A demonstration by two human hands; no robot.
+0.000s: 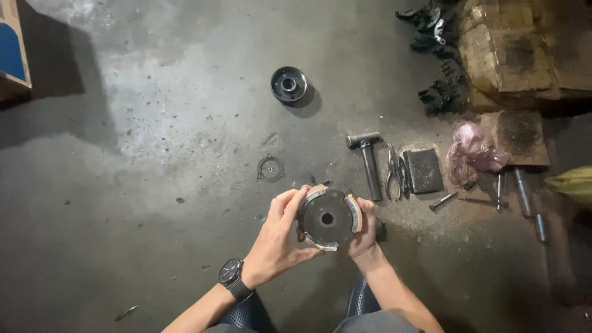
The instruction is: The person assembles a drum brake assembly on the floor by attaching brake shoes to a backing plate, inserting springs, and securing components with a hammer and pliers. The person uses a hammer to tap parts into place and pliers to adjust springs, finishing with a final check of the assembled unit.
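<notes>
Both hands grip a round clutch assembly above a stained concrete floor: the left hand [277,237], a dark watch [231,272] on its wrist, curls its fingers over the disc's left rim, while the right hand [364,231] cups it from behind and below on the right. The clutch [327,217] is held face-up in mid-air, just over the person's knees, its dark centre plate with a middle hole showing and pale-edged shoes arranged around the rim. From left to right across the floor: a corner of a blue and brown carton [12,46] at the far edge; a thin flat ring [270,168] lying loose just beyond the hands; a dark bell-shaped drum [288,83] standing apart, farther off; then a hammer [368,161], pliers [393,172] and a dark rectangular block [423,171] lined up side by side; loose metal rods [524,194] beside a crumpled pink bag [472,148]; and, farthest right, worn cardboard boxes [505,49] with a heap of black parts [439,74] against them. Judging by the layout, the drum and ring are already separated from the clutch, which appears whole in the hands; whether it is being stripped or rebuilt cannot be told.
</notes>
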